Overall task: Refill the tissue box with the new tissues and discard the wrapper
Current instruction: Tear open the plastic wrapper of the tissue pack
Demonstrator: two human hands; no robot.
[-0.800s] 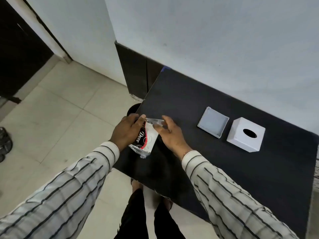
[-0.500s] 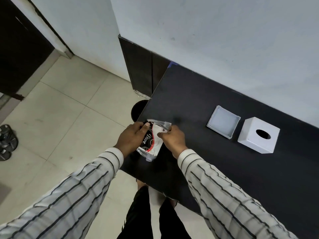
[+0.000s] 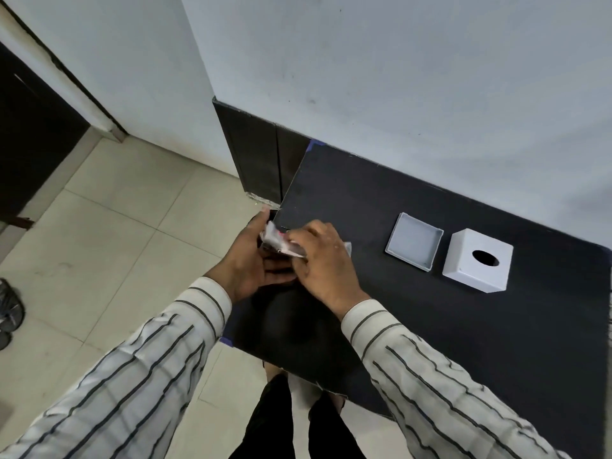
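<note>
Both hands hold a crumpled clear plastic wrapper (image 3: 276, 241) with red and black print, at the left edge of the black table (image 3: 430, 309). My left hand (image 3: 246, 260) grips it from the left and below. My right hand (image 3: 319, 260) presses over it from the right and hides most of it. A corner of clear plastic (image 3: 347, 247) sticks out past my right hand. The white cube tissue box (image 3: 477, 260), with an oval hole in its top, stands on the table to the right. Its shallow white base tray (image 3: 414, 240) lies open just left of it.
A dark round bin (image 3: 273, 214) on the floor is partly visible beyond my left hand, at the table's left edge. The table backs onto a white wall. Beige floor tiles lie to the left, with sandals (image 3: 8, 313) at the far left.
The wrapper, held up flat before, is now crushed between both hands. My right hand has closed over it and the hands have come together.
</note>
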